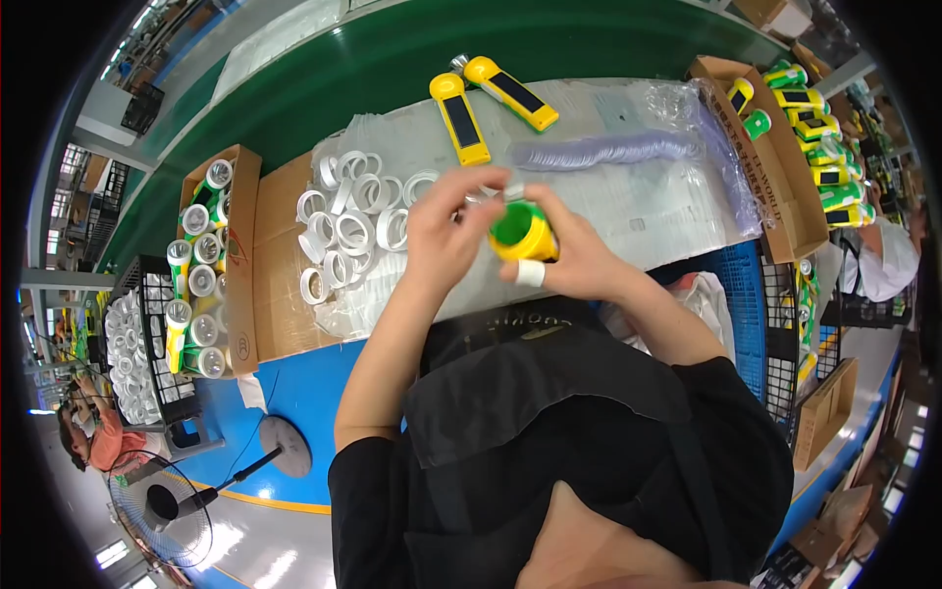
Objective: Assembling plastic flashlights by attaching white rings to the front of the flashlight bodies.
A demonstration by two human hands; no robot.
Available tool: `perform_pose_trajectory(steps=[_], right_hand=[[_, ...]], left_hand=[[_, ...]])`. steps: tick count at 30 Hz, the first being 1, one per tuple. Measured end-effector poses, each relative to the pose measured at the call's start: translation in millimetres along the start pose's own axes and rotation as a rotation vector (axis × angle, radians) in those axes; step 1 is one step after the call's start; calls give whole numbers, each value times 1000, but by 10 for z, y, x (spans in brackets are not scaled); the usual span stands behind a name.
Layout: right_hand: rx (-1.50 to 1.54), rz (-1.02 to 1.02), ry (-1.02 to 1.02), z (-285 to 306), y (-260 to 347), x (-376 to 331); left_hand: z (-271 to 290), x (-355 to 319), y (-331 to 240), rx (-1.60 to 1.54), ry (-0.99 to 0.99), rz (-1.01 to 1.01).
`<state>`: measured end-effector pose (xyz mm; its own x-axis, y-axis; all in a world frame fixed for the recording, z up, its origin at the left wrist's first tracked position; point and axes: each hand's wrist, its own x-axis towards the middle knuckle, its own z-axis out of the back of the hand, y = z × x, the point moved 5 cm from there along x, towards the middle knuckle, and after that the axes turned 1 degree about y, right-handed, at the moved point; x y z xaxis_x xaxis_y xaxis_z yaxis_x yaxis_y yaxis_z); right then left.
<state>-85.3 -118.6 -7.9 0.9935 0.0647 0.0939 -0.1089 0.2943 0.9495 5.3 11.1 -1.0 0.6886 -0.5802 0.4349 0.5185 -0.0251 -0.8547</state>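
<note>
My right hand (579, 250) grips a yellow and green torch body (520, 234), its open round end facing up. A white band wraps one finger of that hand. My left hand (446, 231) is at the torch's rim, its fingertips pinching a small clear or white part I cannot make out. Just left of my hands lies a heap of white plastic rings (353, 221) on clear plastic film. Two finished yellow torches (459, 118) with dark panels lie beyond my hands on the table.
A cardboard box (240, 260) of upright torches stands at the left beside a black crate of reflectors (132, 353). At the right are a stack of clear discs (608, 150), a cardboard box of torches (785, 157) and a blue crate (746, 294). Another person (88, 432) sits at lower left near a fan (162, 506).
</note>
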Motion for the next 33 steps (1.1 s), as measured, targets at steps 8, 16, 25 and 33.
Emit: perform_pose_trajectory(steps=[8, 16, 25, 33], right_hand=[[263, -96, 50, -242, -63, -102], [474, 19, -57, -120, -350, -207], [726, -165, -219, 275, -441, -364], [690, -113, -239, 479, -517, -340]], left_hand=[[-125, -68, -309, 286, 245, -355], [-526, -30, -228, 300, 302, -451], [-858, 623, 802, 817, 339, -23], [-709, 373, 650, 746, 316, 12]])
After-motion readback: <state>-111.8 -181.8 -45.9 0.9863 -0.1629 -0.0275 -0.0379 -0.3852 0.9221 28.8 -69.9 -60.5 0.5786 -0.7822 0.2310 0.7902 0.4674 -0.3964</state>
